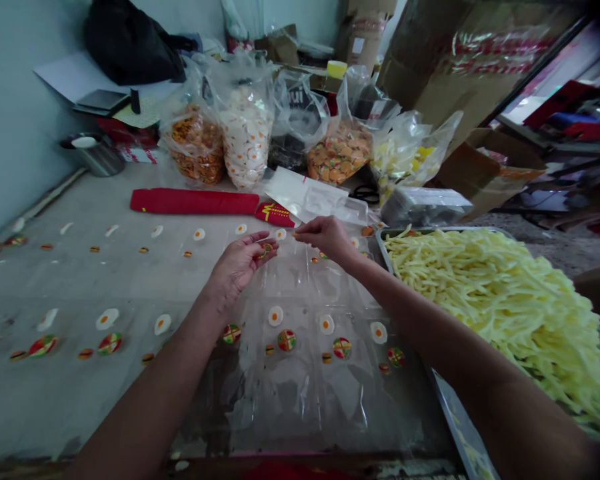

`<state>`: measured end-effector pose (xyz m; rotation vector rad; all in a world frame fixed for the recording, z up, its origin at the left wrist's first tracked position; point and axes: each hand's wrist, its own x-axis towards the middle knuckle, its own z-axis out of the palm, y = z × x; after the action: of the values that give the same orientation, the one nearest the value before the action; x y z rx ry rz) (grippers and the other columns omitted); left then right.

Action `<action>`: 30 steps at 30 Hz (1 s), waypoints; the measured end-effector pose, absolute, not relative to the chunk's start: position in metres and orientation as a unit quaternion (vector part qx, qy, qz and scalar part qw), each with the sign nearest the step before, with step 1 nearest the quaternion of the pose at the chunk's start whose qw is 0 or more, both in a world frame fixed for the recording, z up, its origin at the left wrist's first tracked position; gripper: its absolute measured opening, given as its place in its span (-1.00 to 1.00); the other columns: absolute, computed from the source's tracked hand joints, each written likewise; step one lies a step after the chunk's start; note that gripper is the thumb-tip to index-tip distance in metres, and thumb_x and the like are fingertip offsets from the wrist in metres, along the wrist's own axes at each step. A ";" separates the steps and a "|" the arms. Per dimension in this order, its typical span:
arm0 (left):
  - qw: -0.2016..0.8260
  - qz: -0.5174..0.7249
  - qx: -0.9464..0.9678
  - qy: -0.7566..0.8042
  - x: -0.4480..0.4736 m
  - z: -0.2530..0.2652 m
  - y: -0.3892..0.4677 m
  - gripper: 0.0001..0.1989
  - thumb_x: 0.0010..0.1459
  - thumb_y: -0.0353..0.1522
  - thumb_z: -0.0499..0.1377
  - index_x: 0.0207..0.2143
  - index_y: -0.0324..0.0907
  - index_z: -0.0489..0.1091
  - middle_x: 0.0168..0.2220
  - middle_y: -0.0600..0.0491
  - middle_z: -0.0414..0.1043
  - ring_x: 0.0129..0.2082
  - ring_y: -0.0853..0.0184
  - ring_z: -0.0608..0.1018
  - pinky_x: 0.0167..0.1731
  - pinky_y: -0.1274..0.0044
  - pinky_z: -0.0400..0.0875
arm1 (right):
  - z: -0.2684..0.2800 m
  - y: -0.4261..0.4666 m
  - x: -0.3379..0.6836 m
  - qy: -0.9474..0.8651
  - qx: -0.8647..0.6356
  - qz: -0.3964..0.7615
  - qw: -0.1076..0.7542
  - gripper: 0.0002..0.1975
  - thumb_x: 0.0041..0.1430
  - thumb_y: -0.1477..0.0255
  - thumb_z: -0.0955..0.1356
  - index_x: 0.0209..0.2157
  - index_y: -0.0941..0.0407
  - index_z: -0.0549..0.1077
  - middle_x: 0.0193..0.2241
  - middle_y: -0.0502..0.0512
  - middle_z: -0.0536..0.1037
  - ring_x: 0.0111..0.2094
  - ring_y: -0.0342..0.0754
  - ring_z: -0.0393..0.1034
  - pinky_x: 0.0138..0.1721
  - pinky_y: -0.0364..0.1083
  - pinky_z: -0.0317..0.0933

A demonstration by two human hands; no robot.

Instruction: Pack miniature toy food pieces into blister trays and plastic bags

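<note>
My left hand point(243, 261) is cupped palm up around at least one small round toy pizza point(265, 251), coloured red, green and yellow. Just right of it, my right hand point(327, 240) pinches thumb and fingers together; the small bit at its fingertips is too tiny to name. Between the hands lies a fried-egg piece point(281, 235). Below them, clear plastic pouches point(293, 400) cover the table in rows. Fried-egg pieces point(327, 325), mini burgers point(327, 359) and toy pizzas point(342, 348) lie on the nearer row. Eggs and burgers also dot the farther row.
A metal tray point(443, 393) heaped with yellow fry-like strips point(495, 307) stands at the right. Along the back are plastic bags of egg pieces point(245, 133) and burger pieces point(340, 153). A red strip point(195, 201) lies before them. A metal cup point(100, 158) stands back left.
</note>
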<state>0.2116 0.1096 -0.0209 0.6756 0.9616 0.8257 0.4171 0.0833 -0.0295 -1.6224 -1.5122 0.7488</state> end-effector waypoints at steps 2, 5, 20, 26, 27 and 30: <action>0.758 0.369 0.313 0.437 0.197 -0.021 0.112 -0.58 -0.02 -0.74 0.15 -0.09 -0.33 0.41 -0.19 -0.13 0.57 -0.24 0.27 0.66 -0.16 0.47 0.57 | -0.038 0.084 0.413 -0.664 -0.626 0.209 0.351 -0.91 0.11 0.49 0.50 -0.30 0.15 0.67 -0.38 0.07 0.62 -0.37 -0.10 0.45 -0.30 -0.14 0.25; 0.773 0.358 0.320 0.415 0.184 -0.026 0.111 -0.54 0.01 -0.71 0.20 -0.02 -0.30 0.39 -0.13 -0.15 0.58 -0.19 0.23 0.66 -0.16 0.44 0.59 | -0.050 0.079 0.401 -0.771 -0.584 0.086 0.239 -0.85 0.24 0.56 0.40 -0.25 0.15 0.65 -0.25 0.16 0.61 -0.21 -0.02 0.46 -0.19 -0.10 0.26; 0.635 0.398 0.475 0.461 0.179 -0.031 0.105 -0.54 -0.15 -0.39 0.50 -0.19 -0.29 0.47 -0.39 0.00 0.57 -0.42 0.32 0.61 -0.35 0.49 0.56 | -0.028 0.097 0.367 -0.545 -0.528 0.530 0.378 -0.86 0.06 0.44 0.48 -0.32 0.20 0.61 -0.54 0.02 0.55 -0.54 -0.19 0.36 -0.52 -0.22 0.17; 0.636 0.445 0.387 0.498 0.124 -0.023 0.120 -0.67 0.02 -0.61 0.29 -0.12 -0.28 0.42 -0.16 -0.09 0.56 -0.23 0.30 0.65 -0.13 0.44 0.55 | -0.040 0.139 0.343 -0.572 -0.608 0.422 0.354 -0.86 0.06 0.48 0.49 -0.29 0.19 0.59 -0.58 0.01 0.55 -0.60 -0.18 0.35 -0.56 -0.22 0.17; 0.629 0.455 0.380 0.503 0.114 -0.022 0.121 -0.66 0.01 -0.62 0.29 -0.13 -0.27 0.41 -0.16 -0.08 0.55 -0.23 0.30 0.65 -0.13 0.43 0.56 | -0.042 0.144 0.338 -0.598 -0.621 0.387 0.327 -0.87 0.05 0.50 0.50 -0.30 0.18 0.59 -0.57 0.02 0.56 -0.58 -0.17 0.38 -0.54 -0.21 0.18; 0.603 0.489 0.367 0.513 0.091 -0.022 0.126 -0.69 0.01 -0.61 0.31 -0.18 -0.26 0.38 -0.23 -0.04 0.54 -0.26 0.29 0.65 -0.15 0.41 0.56 | -0.047 0.152 0.326 -0.676 -0.636 0.257 0.269 -0.93 0.03 0.54 0.48 -0.37 0.14 0.62 -0.47 0.05 0.62 -0.43 -0.10 0.48 -0.41 -0.18 0.22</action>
<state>0.0907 0.1265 -0.0216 0.8490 1.1870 1.1320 0.3258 0.1523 -0.0468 -1.7149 -1.8234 0.6918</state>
